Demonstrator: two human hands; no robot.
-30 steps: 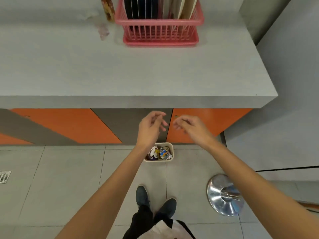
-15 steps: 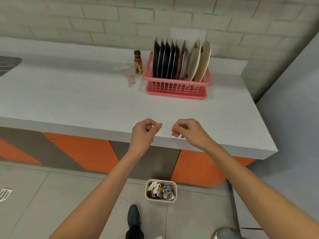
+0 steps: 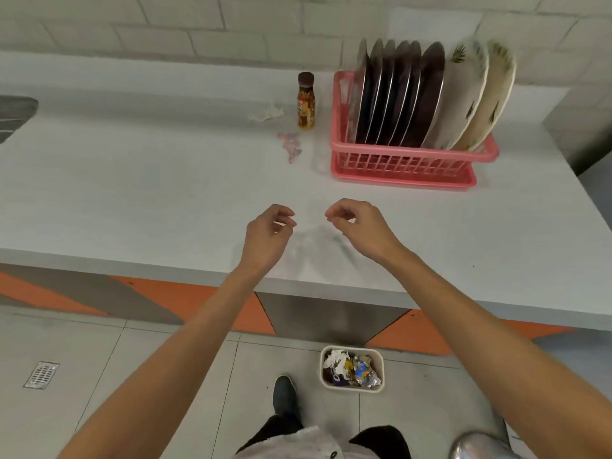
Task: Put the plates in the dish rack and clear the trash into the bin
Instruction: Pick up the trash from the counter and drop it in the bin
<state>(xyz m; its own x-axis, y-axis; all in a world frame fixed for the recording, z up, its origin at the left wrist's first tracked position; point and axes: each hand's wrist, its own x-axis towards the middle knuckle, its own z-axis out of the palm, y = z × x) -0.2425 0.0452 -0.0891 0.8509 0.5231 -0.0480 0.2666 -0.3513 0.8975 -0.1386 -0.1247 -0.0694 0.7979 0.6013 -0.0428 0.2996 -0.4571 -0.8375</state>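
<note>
In pink rack (image 3: 397,162), plates (image 3: 414,97) upright, tilted right

1. Soft, even indoor light, moderately bright.
2. Faint, diffuse shadows lie on the pale tabletop (image 3: 132,193) beneath my left grip (image 3: 268,228) and right grip (image 3: 356,223).
3. Motion blur smears the plates (image 3: 414,94) and the pink dish rack (image 3: 397,162) at their edges.
4. Wide-angle distortion bends the brick lines of the wall (image 3: 165,21) and the tabletop edge toward the corners.
5. A shiny metal object (image 3: 477,447) at bottom right carries bright glare.
</note>
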